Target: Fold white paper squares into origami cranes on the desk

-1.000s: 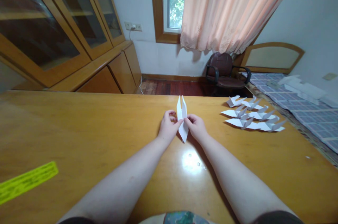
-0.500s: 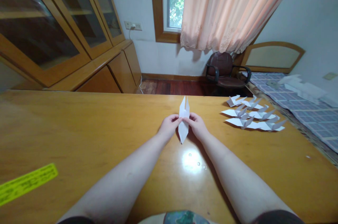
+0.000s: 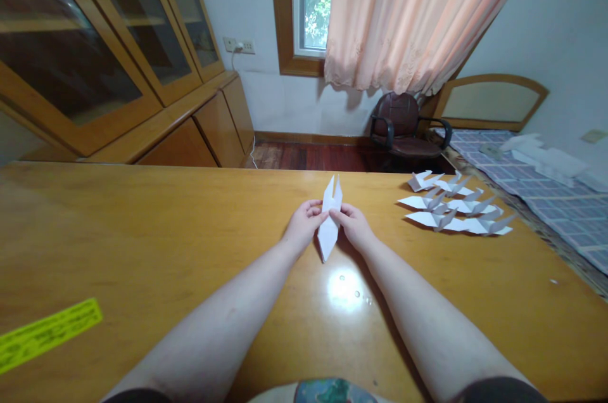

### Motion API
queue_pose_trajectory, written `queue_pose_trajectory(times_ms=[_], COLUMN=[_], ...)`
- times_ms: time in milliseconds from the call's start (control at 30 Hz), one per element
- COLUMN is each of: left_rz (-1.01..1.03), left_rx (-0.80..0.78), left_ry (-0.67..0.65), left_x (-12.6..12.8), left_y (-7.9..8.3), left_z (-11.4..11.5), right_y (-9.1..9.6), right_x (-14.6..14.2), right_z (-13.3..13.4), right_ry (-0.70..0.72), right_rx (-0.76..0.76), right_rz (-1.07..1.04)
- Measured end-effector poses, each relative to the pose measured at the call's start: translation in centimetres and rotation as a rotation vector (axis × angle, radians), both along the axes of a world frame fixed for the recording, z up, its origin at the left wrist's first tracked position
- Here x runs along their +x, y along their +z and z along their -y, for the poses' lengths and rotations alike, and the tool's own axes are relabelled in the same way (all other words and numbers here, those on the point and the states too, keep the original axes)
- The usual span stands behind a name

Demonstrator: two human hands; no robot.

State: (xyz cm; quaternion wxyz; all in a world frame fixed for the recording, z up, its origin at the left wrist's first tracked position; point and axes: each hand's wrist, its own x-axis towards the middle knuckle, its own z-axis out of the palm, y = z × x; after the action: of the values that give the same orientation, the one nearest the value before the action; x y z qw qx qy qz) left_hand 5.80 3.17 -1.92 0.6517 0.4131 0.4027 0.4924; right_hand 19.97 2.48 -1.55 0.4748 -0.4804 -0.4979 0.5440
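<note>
A folded piece of white paper [image 3: 329, 235] is held just above the table, long and narrow, with two points side by side at the far end and one point toward me. My left hand [image 3: 304, 223] pinches its left edge, the thumb on top and the fingers partly behind. On the opposite edge, my right hand [image 3: 354, 224] grips in the same way, its thumb near the middle of the paper. To the right stand several folded white paper cranes [image 3: 430, 219] grouped in rows.
The wooden table [image 3: 166, 232] spreads out under both arms. A yellow strip with writing [image 3: 52, 333] shows at the lower left. Past the far edge are a brown armchair [image 3: 401, 124] and a bed [image 3: 532, 181]; glass-door cabinets [image 3: 109, 54] line the left.
The near point of the folded paper has swung slightly left and toward me, tilting the paper a little. Both hands keep their hold in nearly the same place.
</note>
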Motion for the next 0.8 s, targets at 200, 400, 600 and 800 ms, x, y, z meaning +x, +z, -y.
queue_pose_trajectory(times_ms=[200, 400, 600, 800], left_rz=[-0.198, -0.291, -0.377, -0.350], left_rx=[0.075, 0.102, 0.175, 0.135], left_ry=[-0.054, -0.119, -0.156, -0.234], left_x=[-0.1, -0.4, -0.2, 0.1], left_y=[-0.5, -1.0, -1.0, -0.8], left_z=[-0.1, -0.3, 0.0, 0.3], right_y=[0.2, 0.1, -0.8, -1.1], right_x=[0.1, 0.2, 0.2, 0.3], right_z=[0.2, 0.1, -0.2, -0.1], right_ry=[0.047, -0.075, -0.104, -0.063], right_rx=[-0.021, 0.005, 0.061, 0.082], right_rz=[0.011, 0.083, 0.049, 0.077])
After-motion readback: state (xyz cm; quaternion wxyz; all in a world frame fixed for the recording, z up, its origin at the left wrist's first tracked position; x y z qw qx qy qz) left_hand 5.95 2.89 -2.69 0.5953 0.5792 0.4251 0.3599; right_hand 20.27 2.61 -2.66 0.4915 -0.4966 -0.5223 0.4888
